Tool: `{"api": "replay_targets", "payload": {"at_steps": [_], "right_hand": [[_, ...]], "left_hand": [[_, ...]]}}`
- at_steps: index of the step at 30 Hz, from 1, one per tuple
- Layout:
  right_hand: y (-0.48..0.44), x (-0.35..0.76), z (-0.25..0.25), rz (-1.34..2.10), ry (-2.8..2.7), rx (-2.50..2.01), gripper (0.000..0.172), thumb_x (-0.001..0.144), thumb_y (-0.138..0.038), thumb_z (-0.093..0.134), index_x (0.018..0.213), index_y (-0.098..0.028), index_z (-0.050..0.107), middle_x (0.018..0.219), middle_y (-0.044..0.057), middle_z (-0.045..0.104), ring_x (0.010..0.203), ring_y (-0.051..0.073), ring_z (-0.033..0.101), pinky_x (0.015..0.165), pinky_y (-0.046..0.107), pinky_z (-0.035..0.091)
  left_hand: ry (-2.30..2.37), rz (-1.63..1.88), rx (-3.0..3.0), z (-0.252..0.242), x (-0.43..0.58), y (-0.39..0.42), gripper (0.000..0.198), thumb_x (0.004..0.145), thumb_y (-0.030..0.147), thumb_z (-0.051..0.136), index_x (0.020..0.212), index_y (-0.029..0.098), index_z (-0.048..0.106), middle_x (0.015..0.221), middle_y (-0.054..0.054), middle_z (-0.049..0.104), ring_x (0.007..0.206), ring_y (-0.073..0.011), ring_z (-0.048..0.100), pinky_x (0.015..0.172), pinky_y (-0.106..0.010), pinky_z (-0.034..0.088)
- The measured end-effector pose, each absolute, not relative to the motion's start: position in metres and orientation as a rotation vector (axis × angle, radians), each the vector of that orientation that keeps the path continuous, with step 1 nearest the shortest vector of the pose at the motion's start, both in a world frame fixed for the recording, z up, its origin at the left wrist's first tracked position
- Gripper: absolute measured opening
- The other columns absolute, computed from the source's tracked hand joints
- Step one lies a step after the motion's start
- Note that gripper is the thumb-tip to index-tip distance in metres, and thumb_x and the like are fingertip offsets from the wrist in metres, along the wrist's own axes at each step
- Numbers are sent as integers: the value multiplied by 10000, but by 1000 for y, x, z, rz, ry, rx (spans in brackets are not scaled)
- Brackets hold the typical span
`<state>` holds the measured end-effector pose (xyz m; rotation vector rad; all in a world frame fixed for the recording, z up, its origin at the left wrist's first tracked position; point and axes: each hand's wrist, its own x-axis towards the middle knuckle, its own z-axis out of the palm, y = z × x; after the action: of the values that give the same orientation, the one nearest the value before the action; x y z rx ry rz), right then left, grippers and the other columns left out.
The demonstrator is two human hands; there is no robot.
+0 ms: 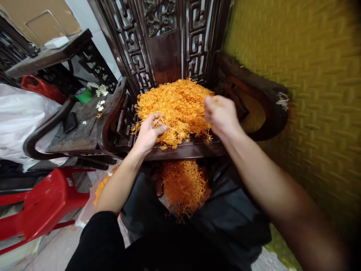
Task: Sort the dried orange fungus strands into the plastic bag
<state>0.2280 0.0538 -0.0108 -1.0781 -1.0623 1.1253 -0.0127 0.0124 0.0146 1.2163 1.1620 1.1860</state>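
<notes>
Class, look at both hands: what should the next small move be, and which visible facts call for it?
Probably, the left hand should lift the orange strands it pinches clear of the heap of orange pieces on the carved wooden armchair, since they lie close together and might snag. The right hand is too blurred to judge its grip.

Orange stringy heap, loosely tangled, on dark wooden seat, second heap below
</notes>
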Motion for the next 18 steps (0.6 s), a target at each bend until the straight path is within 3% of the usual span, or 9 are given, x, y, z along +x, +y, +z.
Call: {"api": "replay_targets", "payload": {"at_steps": [3,7,10,12,16,18], "right_hand": [[57,244,-3,1064,-954,-1060,505,772,-673,797,772,-236,543,579,-72,355,477,84,311,440,248,178],[33,229,2,1461,-1395,-994,526,736,-680,828,874,-195,680,560,-71,390,479,80,305,460,249,179],[23,209,0,1429,-1668,-950,486,737,-633,846,862,-180,725,575,-48,483,518,93,377,501,261,248],[27,206,-1,1316,-1557,-953,445,770,-611,823,772,-188,686,569,-43,483,520,98,388,510,271,275],[50,232,1,1089,-917,-984,385,878,-536,717,738,-239,516,526,-93,291,430,81,257,421,251,204],[56,243,2,1096,-834,-1012,327,880,-455,718,754,-226,521,554,-75,370,423,69,331,391,229,202]], "left_hand": [[1139,1211,1113,18,-15,13,434,634,141,809,1025,185,627,710,44,570,549,-83,505,503,-217,330],[1106,1135,1101,20,-13,14,447,615,126,811,1026,177,645,709,37,588,564,-91,541,486,-203,314],[1102,1093,1103,19,-9,13,451,607,118,801,1030,174,655,712,36,602,567,-87,536,497,-200,336],[1098,1065,1118,20,-6,11,468,580,103,805,1018,171,654,699,42,600,549,-81,518,496,-202,339],[1080,1069,1115,22,-6,9,480,558,108,818,1005,167,655,681,46,582,520,-77,485,477,-209,317],[1098,1083,1082,22,-7,10,458,571,124,814,1000,165,659,695,37,583,534,-82,502,477,-206,313]]}}
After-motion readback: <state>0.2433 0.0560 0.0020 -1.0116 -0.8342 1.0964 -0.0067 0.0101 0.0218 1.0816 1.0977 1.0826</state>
